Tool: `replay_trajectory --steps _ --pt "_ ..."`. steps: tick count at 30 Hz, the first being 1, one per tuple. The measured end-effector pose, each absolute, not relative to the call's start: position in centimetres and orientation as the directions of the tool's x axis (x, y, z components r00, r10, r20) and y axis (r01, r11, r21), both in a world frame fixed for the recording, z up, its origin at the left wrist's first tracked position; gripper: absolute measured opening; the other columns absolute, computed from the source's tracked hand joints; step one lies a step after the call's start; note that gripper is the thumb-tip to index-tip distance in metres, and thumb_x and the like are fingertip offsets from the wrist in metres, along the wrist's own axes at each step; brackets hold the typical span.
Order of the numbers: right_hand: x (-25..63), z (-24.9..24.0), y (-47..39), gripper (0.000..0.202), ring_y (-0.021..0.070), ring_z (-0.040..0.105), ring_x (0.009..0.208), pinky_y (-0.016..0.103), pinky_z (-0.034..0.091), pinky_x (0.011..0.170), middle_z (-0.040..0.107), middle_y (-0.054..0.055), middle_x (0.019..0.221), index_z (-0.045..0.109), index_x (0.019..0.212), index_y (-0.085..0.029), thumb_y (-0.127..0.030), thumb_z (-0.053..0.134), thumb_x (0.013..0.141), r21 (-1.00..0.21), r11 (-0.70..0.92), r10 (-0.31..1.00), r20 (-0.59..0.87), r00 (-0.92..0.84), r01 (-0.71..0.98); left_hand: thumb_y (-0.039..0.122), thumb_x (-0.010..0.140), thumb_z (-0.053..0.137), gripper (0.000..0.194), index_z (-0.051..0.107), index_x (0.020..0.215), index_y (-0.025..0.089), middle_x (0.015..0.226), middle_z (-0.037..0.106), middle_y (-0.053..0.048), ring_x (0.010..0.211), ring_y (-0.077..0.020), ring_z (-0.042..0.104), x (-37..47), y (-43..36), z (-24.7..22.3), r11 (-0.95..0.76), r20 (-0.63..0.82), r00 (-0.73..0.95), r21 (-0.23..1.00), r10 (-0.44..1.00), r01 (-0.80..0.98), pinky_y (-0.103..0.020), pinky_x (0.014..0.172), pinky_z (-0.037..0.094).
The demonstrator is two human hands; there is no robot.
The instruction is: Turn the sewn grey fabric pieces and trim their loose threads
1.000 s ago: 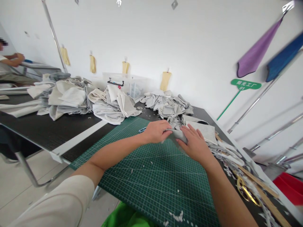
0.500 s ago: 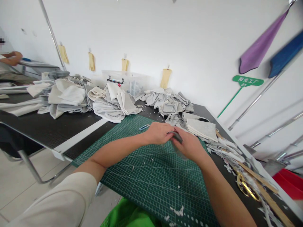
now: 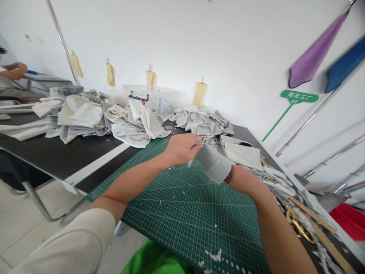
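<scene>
Above the green cutting mat [image 3: 199,220], a grey fabric piece [image 3: 213,163] hangs between both hands. My left hand [image 3: 182,148] is closed, thumb and fingers pinching its upper left edge. The fabric covers my right hand like a sleeve, down to the wrist; only the wrist [image 3: 235,177] shows, and the fingers are hidden inside or behind the cloth. Just beyond the fabric lie a pile of grey cloth pieces [image 3: 205,121] and a folded light cloth [image 3: 242,154].
Large cloth heaps [image 3: 82,116] lie on the black table at the left, near a clear plastic box [image 3: 165,101]. Gold-handled scissors [image 3: 299,227], wooden strips [image 3: 327,243] and fabric scraps line the right edge. A person's arm [image 3: 15,71] shows at far left.
My right hand has gone into the grey fabric, which now covers it. My left hand has moved slightly left and up, pinching the edge. The fabric is more spread out.
</scene>
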State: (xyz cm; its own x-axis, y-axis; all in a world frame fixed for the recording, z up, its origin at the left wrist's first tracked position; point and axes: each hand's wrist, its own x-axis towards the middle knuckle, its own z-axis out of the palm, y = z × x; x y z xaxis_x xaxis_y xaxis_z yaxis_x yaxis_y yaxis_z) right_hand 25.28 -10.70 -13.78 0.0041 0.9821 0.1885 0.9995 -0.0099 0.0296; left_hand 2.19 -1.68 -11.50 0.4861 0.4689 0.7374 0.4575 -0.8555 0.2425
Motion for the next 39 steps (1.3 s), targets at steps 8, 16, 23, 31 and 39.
replay_trajectory --steps 8,16,23,31,39 --pt "23.5 -12.9 -10.8 0.049 0.0218 0.045 0.121 0.037 0.038 0.097 0.048 0.010 0.133 0.036 0.135 -0.017 -0.038 0.032 0.092 -0.134 0.263 0.799 0.585 -0.138 0.956 0.032 0.085 0.048 0.022 0.063 0.093 0.019 0.091 0.068 -0.001 0.087 -0.0145 0.061 3.6 -2.1 -12.7 -0.884 0.670 0.605 0.180 0.431 0.431 -0.025 0.076 0.045" --pt "24.3 -12.6 -11.0 0.032 0.0229 0.061 0.093 0.033 0.045 0.078 0.066 0.007 0.101 0.061 0.103 -0.020 -0.041 0.046 0.085 -0.211 0.257 0.861 0.492 -0.125 0.943 0.031 0.085 0.047 0.021 0.063 0.092 0.021 0.092 0.067 -0.001 0.088 -0.0167 0.061 3.4 -2.0 -12.1 -0.828 0.655 0.528 0.305 0.541 0.471 -0.030 0.079 0.046" --pt "22.5 -11.9 -12.3 0.023 0.0185 0.060 0.076 0.027 0.041 0.067 0.067 0.002 0.085 0.062 0.096 -0.022 -0.035 0.048 0.085 -0.261 0.293 0.883 0.444 -0.155 0.920 0.044 0.073 0.058 0.057 0.046 0.124 0.022 0.125 0.055 -0.005 0.110 -0.0207 0.053 4.1 -3.5 -12.9 -0.897 0.571 0.693 0.312 0.440 0.313 -0.032 0.090 0.043" --pt "22.6 -10.7 -13.6 0.017 0.0150 0.059 0.070 0.024 0.041 0.061 0.066 0.002 0.079 0.062 0.091 -0.020 -0.030 0.049 0.083 -0.286 0.368 0.819 0.550 -0.164 0.885 0.034 0.081 0.049 0.021 0.061 0.092 0.020 0.081 0.068 -0.001 0.072 -0.0155 0.061 5.0 -4.1 -13.1 -0.874 0.385 0.806 0.375 0.451 0.309 -0.024 0.063 0.043" --pt "24.3 -10.3 -13.9 0.025 0.0138 0.052 0.060 0.026 0.041 0.055 0.059 0.001 0.067 0.064 0.082 -0.016 -0.040 0.062 0.075 -0.603 0.333 0.437 0.780 0.448 0.725 0.033 0.072 0.060 0.022 0.065 0.089 0.021 0.086 0.070 -0.004 0.079 -0.0209 0.065 4.0 -1.2 -13.8 -0.807 0.212 0.814 0.406 0.540 0.429 -0.029 0.066 0.047"
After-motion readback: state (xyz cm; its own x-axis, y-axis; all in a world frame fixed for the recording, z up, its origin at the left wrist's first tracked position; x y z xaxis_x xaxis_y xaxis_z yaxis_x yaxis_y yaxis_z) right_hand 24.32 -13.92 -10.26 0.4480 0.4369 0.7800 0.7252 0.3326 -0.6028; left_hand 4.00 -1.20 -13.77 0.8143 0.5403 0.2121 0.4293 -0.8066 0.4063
